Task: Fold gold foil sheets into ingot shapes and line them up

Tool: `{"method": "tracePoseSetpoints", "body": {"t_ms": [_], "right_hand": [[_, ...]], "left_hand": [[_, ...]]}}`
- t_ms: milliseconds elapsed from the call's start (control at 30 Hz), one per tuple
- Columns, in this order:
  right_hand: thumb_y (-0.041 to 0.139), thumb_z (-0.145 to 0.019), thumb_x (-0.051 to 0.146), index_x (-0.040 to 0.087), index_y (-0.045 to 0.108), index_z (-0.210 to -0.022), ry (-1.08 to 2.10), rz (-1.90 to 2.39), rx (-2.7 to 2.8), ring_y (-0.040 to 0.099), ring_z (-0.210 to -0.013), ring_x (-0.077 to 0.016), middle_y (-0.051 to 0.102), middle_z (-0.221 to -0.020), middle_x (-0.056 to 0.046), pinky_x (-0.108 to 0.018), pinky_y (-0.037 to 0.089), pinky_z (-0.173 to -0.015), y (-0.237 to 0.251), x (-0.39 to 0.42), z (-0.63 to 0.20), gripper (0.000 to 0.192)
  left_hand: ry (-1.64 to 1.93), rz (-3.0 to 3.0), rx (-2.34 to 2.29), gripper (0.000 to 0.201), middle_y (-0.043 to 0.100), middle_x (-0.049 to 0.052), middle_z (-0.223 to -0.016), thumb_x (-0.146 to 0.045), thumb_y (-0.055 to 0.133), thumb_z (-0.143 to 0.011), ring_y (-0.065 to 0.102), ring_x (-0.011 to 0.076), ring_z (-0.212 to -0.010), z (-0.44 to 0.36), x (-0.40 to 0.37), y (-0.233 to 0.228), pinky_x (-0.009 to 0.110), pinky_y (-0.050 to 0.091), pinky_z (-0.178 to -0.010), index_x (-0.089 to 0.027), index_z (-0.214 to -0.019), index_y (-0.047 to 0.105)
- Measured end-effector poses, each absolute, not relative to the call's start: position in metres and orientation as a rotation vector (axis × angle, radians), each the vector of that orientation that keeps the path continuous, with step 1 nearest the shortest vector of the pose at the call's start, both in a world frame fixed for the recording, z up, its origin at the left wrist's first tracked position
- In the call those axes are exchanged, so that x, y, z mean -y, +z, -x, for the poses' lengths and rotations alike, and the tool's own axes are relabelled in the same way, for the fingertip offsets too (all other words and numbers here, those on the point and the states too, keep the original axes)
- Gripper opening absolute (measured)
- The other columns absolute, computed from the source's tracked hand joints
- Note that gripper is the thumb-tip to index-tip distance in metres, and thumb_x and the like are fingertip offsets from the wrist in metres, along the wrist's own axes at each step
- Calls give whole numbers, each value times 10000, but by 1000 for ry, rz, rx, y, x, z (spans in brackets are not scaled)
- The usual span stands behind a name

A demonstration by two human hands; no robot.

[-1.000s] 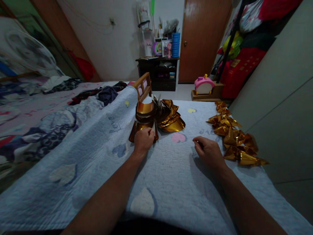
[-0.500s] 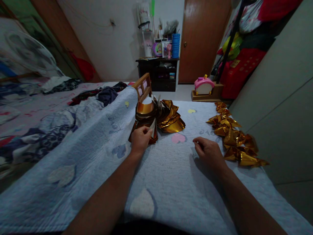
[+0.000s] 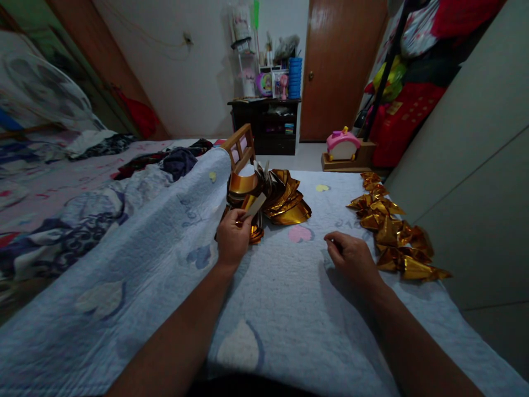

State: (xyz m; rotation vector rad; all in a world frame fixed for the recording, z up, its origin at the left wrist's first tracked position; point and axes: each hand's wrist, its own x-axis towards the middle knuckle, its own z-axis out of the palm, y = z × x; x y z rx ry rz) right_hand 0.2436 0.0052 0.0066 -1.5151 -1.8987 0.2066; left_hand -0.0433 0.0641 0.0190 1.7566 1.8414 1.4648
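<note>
A fanned stack of gold foil paper sheets (image 3: 281, 199) lies on the pale blue quilt (image 3: 281, 298) in front of me. My left hand (image 3: 232, 237) pinches one gold sheet (image 3: 253, 207) by its near edge and holds it lifted off the near end of the stack. My right hand (image 3: 350, 256) rests on the quilt with its fingers loosely curled and nothing in them. To its right, a row of folded gold paper pieces (image 3: 392, 234) runs along the quilt's edge.
A small wooden chair back (image 3: 240, 148) stands behind the stack. Crumpled bedding and clothes (image 3: 124, 182) lie on the left. A grey cabinet wall (image 3: 475, 182) borders the right. Beyond are a dark shelf unit (image 3: 270, 124), a pink toy (image 3: 342, 144) and a brown door (image 3: 339, 66).
My left hand has drawn one gold sheet up from the stack's near end and pulled back slightly toward me. My right hand has stayed in place.
</note>
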Motion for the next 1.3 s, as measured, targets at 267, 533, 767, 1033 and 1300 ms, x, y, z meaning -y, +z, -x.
{"method": "tracePoseSetpoints", "body": {"t_ms": [267,533,767,1033,1300], "right_hand": [[524,-837,250,174,698,-939,413,1477,1821,589,-605,-171,671,-707,-36,-281,420,-604,17,-4,-241,215],[465,-825,217,165,681,-1035,653,1484,1701,617,-738,-188,690,-859,-59,-315,477,-712,12,-8,-242,305],[479,-631,69,215,676,-1036,776,1219,1892,598,-1118,-229,654,-1155,-79,-408,457,-999,15,-5,-244,473],[556,-831,233,193,674,-891,1071,1178,1953,641,-893,-211,696,-917,-57,-332,509,-824,25,0,-235,138],[627,-797,345,218,479,-1219,1526,1185,1572,491,-541,-116,569,-699,64,-212,380,-503,24,3,-231,465]], "left_hand": [[1504,-2265,-1244,86,711,44,-926,-189,588,-905,658,191,-915,22,-27,28,329,521,-872,-216,-854,652],[1094,-2396,-748,181,724,77,-990,-62,540,-852,688,184,-918,5,-11,16,299,549,-809,-198,-913,642],[1027,-2067,-948,87,679,39,-883,-183,543,-899,659,169,-808,6,-8,14,291,524,-762,-195,-943,617],[1106,-1312,-928,284,561,-43,-739,-414,649,-853,555,114,-602,-1,-12,21,228,495,-562,-222,-969,475],[1085,-1309,-948,554,658,18,-964,-293,731,-769,653,161,-837,-4,-19,11,250,525,-706,-233,-1226,423]]}}
